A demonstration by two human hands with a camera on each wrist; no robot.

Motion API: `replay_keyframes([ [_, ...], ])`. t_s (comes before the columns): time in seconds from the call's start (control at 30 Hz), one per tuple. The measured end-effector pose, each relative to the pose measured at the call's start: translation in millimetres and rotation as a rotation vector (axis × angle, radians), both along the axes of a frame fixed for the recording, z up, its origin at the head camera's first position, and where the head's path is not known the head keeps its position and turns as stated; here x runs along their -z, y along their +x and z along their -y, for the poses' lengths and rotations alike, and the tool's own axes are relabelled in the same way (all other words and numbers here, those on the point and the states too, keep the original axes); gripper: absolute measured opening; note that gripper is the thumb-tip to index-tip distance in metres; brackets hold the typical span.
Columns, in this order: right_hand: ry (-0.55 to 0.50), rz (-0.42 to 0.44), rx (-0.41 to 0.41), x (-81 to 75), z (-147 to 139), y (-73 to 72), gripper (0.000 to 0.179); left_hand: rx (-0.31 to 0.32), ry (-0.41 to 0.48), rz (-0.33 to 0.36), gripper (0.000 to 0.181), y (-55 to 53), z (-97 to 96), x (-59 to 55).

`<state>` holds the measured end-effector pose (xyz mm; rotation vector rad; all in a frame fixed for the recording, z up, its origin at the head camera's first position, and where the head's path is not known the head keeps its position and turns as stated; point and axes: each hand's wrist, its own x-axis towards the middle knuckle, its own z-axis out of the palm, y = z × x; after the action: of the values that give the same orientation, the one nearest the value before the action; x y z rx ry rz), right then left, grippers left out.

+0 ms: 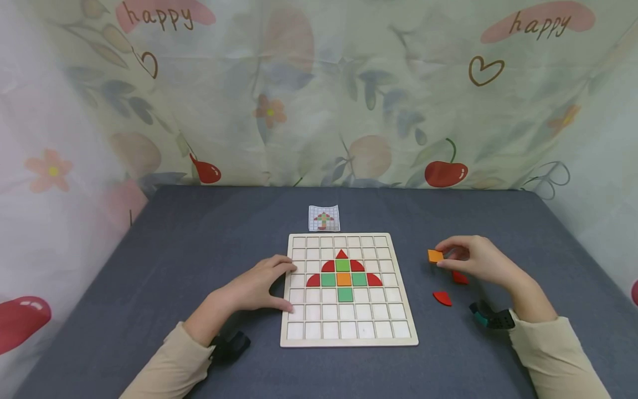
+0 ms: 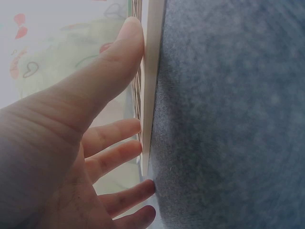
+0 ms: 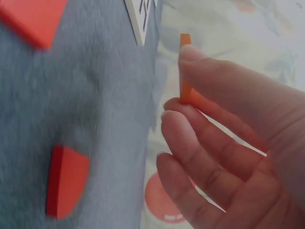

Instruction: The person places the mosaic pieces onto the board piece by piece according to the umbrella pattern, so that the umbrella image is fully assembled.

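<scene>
Pinched between the thumb and fingers of my right hand [image 1: 476, 257] is an orange square tile [image 1: 435, 256], raised over the cloth in the right wrist view. My left hand [image 1: 256, 285] rests with spread fingers on the left edge of a wooden grid board [image 1: 349, 339]. Coloured tiles fill the board's upper middle: a red triangle [image 1: 341, 254] on top, red quarter-circles at the sides, green squares and an orange square [image 1: 344, 279]. Two loose red quarter-circle tiles lie near my right hand, one [image 1: 442, 298] closer to me and another [image 1: 459, 277] partly under the hand.
A small pattern card [image 1: 324, 219] with a similar coloured figure lies just behind the board. Dark grey cloth [image 1: 224, 221] covers the table. A printed curtain [image 1: 319, 111] hangs along the back. Each wrist wears a black camera.
</scene>
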<state>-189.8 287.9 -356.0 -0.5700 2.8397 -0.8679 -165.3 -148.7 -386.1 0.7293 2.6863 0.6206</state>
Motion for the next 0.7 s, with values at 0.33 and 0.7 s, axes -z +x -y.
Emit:
replay_keyframes([
  [0.33, -0.026, -0.099, -0.07, 4.5, 27, 3.8, 0.027, 0.013, -0.003, -0.015, 0.082, -0.7, 0.7, 0.4],
  [0.7, -0.024, -0.111, -0.14, 7.9, 54, 10.7, 0.025, 0.013, 0.006, -0.005, 0.081, -0.2, 0.9, 0.4],
])
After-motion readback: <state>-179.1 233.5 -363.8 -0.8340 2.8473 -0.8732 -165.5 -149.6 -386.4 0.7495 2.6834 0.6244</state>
